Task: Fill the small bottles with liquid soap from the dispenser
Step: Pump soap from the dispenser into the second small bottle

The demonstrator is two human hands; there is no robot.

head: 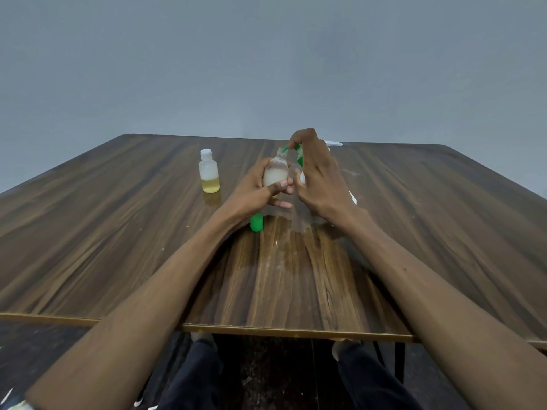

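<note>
Wood-grain table [118, 232], near edge first: a green cap [256, 222] stands loose just under the left hand [254, 190], beside a wet patch. Left grip is curled round a small clear bottle [276, 173], upright, part-filled with cloudy soap, lifted off the table; right hand [318, 176] is just beside it on the right, fingers pressing the dispenser's green nozzle [285, 149], whose tip sits at the bottle mouth. Farther left, well apart, a capped bottle [209, 172] with yellow liquid stands alone.

Wooden table [118, 232], grey wall [266, 69], dark floor [44, 350]
</note>
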